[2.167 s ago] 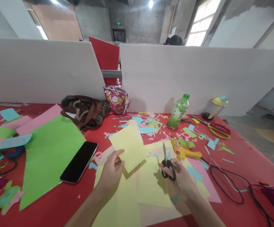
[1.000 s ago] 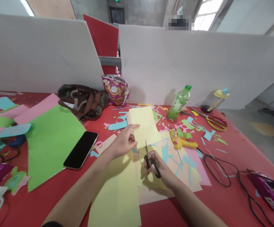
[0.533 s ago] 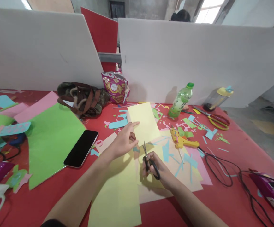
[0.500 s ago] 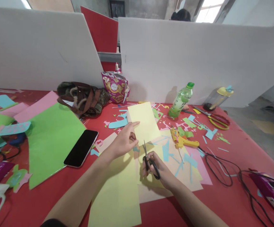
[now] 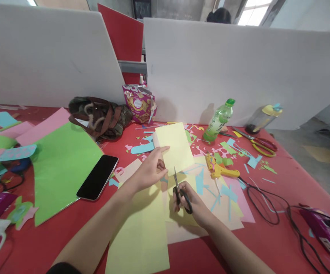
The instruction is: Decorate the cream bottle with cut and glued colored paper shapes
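Observation:
My left hand [image 5: 150, 166] grips the left edge of a pale yellow sheet of paper [image 5: 176, 146], index finger laid across its face and thumb near the lower left corner. In my right hand [image 5: 192, 199] is a pair of black-handled scissors [image 5: 177, 184], fingers through the loops. The scissor tips point up at the bottom edge of the held sheet. Under both hands lies a larger yellow sheet [image 5: 142, 232]. Beside it, to the right, peach paper [image 5: 188, 234] carries several thin blue strips.
A yellow glue gun [image 5: 223, 171] with a black cord lies to the right. Behind it stand a green bottle [image 5: 219, 120] and red-and-yellow pliers [image 5: 263, 146]. Left are a phone [image 5: 98, 178] and green sheet [image 5: 65, 167]. A snack bag [image 5: 139, 104] leans near the white partition [image 5: 224, 72].
The held sheet and both hands keep nearly the same place. The scissors have shifted very slightly, with their tips a little higher against the sheet's lower edge.

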Motion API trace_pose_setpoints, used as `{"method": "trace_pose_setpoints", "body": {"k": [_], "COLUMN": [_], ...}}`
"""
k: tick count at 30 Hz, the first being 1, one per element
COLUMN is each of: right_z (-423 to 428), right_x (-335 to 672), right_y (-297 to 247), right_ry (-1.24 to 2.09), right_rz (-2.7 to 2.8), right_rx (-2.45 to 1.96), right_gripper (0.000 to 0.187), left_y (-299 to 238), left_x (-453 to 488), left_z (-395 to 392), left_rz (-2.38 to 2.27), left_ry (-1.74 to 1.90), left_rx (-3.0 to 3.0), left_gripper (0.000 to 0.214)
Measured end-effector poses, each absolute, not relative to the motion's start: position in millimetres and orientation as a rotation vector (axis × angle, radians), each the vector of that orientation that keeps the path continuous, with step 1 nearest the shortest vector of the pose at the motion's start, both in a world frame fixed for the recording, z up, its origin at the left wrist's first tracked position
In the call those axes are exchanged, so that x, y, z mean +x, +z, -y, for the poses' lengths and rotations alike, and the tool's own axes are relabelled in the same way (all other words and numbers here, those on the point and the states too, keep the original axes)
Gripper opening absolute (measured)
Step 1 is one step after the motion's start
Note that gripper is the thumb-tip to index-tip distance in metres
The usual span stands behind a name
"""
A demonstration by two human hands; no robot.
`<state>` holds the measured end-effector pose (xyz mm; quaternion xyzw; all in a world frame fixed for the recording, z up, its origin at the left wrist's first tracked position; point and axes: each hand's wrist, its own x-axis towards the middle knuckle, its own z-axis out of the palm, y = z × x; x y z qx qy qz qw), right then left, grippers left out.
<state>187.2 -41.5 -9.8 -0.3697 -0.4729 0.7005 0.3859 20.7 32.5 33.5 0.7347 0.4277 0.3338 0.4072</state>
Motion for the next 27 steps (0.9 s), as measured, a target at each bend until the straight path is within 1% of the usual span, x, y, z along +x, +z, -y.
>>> {"method": "trace_pose_setpoints", "body": {"k": [13, 27], "right_z": [39, 41], "right_x": [190, 190], "right_y": [-13, -11], "right_ry": [1.731, 1.747], "right_rz": [1.152, 1.158], "right_rx": [-0.919, -0.944], "right_gripper": [0.038, 0.038], "left_y": [38, 35], "left_x": [9, 7], "left_z": [-35, -36], "left_rz": [-1.081, -1.015], "left_ry": [0.804, 0.751], "left_rx": [1.821, 1.885], "left_gripper": [0.058, 0.058]}}
